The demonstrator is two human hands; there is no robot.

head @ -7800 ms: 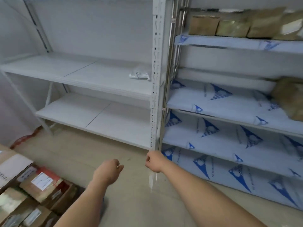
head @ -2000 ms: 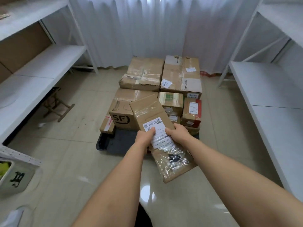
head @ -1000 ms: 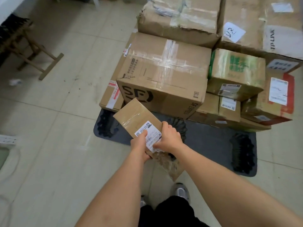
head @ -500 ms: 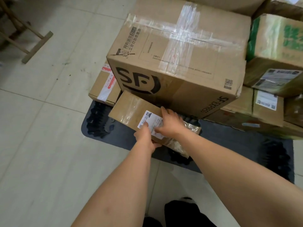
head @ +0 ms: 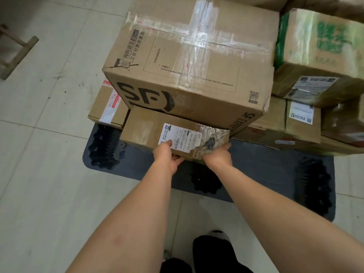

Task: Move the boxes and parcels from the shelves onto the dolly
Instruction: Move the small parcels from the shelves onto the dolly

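A long flat brown parcel (head: 145, 128) with a white label and a crumpled clear-tape end lies on the dark dolly (head: 256, 168), pressed against the front of the big SF box (head: 189, 62). My left hand (head: 167, 154) grips its near edge, thumb on the label. My right hand (head: 217, 154) holds the taped end from the near side. Several more boxes are stacked on the dolly, among them a green-printed box (head: 323, 48) and a small box with red-striped tape (head: 107, 107).
Pale tiled floor (head: 43, 154) surrounds the dolly on the left and near side. A wooden stand's leg (head: 17, 54) shows at the far left. My shoes and dark trousers (head: 208, 253) are just below the dolly's near edge.
The parcel has come down from a tilt to lie flat on the dolly against the SF box. Both hands have shifted to its near edge.
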